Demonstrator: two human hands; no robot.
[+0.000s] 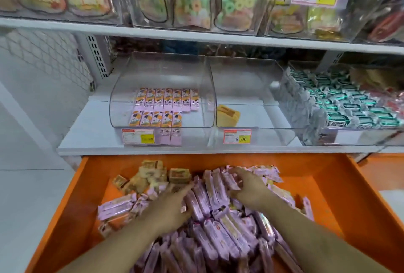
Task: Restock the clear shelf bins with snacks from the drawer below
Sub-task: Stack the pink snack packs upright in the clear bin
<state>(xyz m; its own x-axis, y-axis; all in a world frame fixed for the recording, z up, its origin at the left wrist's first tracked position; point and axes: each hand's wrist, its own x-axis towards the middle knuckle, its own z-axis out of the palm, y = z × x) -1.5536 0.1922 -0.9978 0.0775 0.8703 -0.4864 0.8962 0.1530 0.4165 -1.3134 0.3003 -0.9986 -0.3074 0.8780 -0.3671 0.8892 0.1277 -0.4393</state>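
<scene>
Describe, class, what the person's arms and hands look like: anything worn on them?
Both forearms are bare up to the frame edge, with no sleeves showing. The left hand and right hand wear no gloves; no watch, bracelet or ring is visible. The picture is slightly blurred.

Clear glossy plastic bins [162, 89]

Orange drawer [341, 187] — pink-lilac snack packs [220, 224]
Bin packs [166, 106] orange and pink; neighbouring wrappers [349, 106] silver-green — price tags [138, 136] red-edged, yellow.
</scene>
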